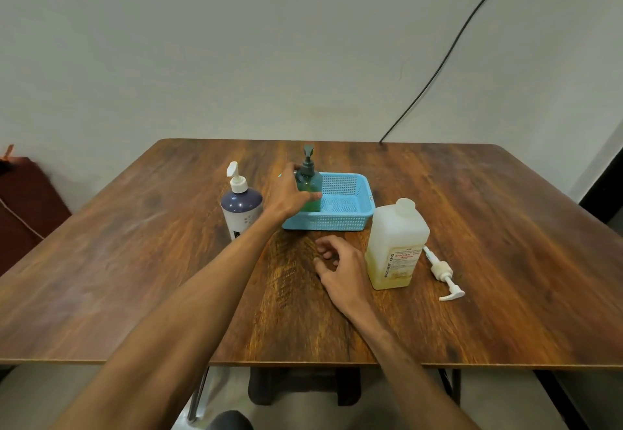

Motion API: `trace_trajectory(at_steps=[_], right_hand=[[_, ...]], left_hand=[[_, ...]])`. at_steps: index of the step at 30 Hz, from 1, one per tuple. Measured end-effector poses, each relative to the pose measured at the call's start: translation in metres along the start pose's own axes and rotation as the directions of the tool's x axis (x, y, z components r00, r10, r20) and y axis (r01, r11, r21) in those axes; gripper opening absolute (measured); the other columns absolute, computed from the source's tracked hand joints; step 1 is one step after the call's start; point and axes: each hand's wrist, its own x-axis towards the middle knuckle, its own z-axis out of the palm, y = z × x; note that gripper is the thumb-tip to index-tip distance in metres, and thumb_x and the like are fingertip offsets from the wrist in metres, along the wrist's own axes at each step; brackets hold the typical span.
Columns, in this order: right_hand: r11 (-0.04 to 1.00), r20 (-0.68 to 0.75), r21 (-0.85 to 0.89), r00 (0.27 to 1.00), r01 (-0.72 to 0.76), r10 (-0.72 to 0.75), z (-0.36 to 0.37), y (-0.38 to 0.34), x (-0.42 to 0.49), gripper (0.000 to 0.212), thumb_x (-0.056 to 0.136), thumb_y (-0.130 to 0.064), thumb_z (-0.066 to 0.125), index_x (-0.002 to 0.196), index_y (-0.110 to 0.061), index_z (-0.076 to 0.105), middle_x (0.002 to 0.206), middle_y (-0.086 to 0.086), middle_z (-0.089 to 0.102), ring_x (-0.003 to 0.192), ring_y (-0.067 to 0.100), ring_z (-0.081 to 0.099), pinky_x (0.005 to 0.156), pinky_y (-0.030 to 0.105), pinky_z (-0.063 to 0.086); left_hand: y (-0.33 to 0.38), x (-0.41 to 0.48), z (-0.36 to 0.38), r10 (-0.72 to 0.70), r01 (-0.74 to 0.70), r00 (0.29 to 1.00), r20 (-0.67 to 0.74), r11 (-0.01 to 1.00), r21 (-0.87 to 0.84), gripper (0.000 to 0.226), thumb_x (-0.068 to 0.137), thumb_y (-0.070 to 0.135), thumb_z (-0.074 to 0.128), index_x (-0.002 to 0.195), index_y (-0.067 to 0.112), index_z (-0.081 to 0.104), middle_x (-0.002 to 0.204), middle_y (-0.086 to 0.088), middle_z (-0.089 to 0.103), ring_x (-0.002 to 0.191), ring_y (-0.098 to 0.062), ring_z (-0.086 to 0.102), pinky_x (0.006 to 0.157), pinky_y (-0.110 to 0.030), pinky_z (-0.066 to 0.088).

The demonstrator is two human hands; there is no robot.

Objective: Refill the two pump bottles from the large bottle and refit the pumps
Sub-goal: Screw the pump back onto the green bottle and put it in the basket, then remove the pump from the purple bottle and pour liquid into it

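Left hand grips the green pump bottle mid-body; right hand loosely curled, empty. Smooth plastic, probably light: grasp below the pump

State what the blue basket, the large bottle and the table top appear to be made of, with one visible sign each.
Blue basket: probably moulded plastic, matte; even colour, gridded holes. Large bottle: translucent plastic, seemingly; yellowish liquid shows through low down. Table top: wood grain, slight sheen; solid wood or laminate, cannot tell.

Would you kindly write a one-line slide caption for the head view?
Left hand grips the green pump bottle in the blue basket; right hand idle beside the large bottle.
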Motion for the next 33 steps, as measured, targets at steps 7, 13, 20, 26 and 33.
trace_trajectory(at_steps=[7, 13, 20, 26, 33], right_hand=[[1.000, -0.005, 0.011, 1.000, -0.005, 0.005, 0.000, 0.000, 0.000, 0.028, 0.084, -0.012, 0.075, 0.109, -0.023, 0.069, 0.098, -0.012, 0.067, 0.089, 0.000, 0.061, 0.073, 0.008, 0.045], [0.999, -0.014, 0.032, 1.000, -0.013, 0.014, -0.001, -0.001, 0.000, 0.029, 0.084, -0.010, 0.075, 0.110, -0.021, 0.070, 0.098, -0.012, 0.067, 0.088, 0.000, 0.060, 0.072, 0.006, 0.044], [0.999, -0.023, 0.043, 0.999, -0.023, 0.024, -0.002, -0.003, -0.001, 0.030, 0.084, -0.009, 0.075, 0.111, -0.019, 0.071, 0.096, -0.009, 0.068, 0.088, 0.003, 0.062, 0.073, 0.008, 0.046], [0.999, -0.033, 0.041, 0.999, -0.027, 0.028, -0.004, -0.006, -0.002, 0.028, 0.083, -0.006, 0.074, 0.109, -0.018, 0.071, 0.093, -0.008, 0.067, 0.087, 0.005, 0.062, 0.074, 0.016, 0.051], [0.998, -0.040, 0.024, 0.998, -0.051, 0.051, -0.009, -0.009, -0.008, 0.025, 0.086, -0.007, 0.073, 0.109, -0.018, 0.070, 0.093, -0.007, 0.067, 0.086, 0.005, 0.062, 0.073, 0.016, 0.052]], left_hand=[[-0.002, 0.009, 0.001, -0.031, 0.031, 0.998, 0.062, 1.000, 0.002, 0.063, 0.082, 0.017, 0.081, 0.133, 0.010, 0.045, 0.130, -0.008, 0.058, 0.111, -0.018, 0.054, 0.086, -0.028, 0.043], [-0.002, 0.006, 0.003, -0.027, 0.028, 0.998, 0.054, 0.999, -0.022, 0.063, 0.082, 0.012, 0.081, 0.133, 0.008, 0.044, 0.126, -0.006, 0.056, 0.109, -0.017, 0.053, 0.087, -0.027, 0.043], [-0.001, -0.004, 0.001, -0.003, 0.003, 1.000, -0.004, 0.999, -0.036, 0.083, 0.078, 0.015, 0.085, 0.145, 0.012, 0.037, 0.143, -0.009, 0.052, 0.123, -0.021, 0.053, 0.093, -0.026, 0.042], [0.003, -0.038, -0.004, 0.065, -0.072, 0.983, -0.170, 0.997, -0.032, 0.090, 0.079, 0.014, 0.084, 0.152, 0.012, 0.031, 0.150, -0.008, 0.047, 0.133, -0.021, 0.048, 0.103, -0.020, 0.041], [0.005, -0.110, -0.016, 0.114, -0.181, 0.904, -0.412, 0.975, -0.127, 0.050, 0.086, 0.008, 0.076, 0.133, 0.012, 0.057, 0.130, -0.003, 0.063, 0.117, -0.012, 0.061, 0.096, -0.025, 0.055]])
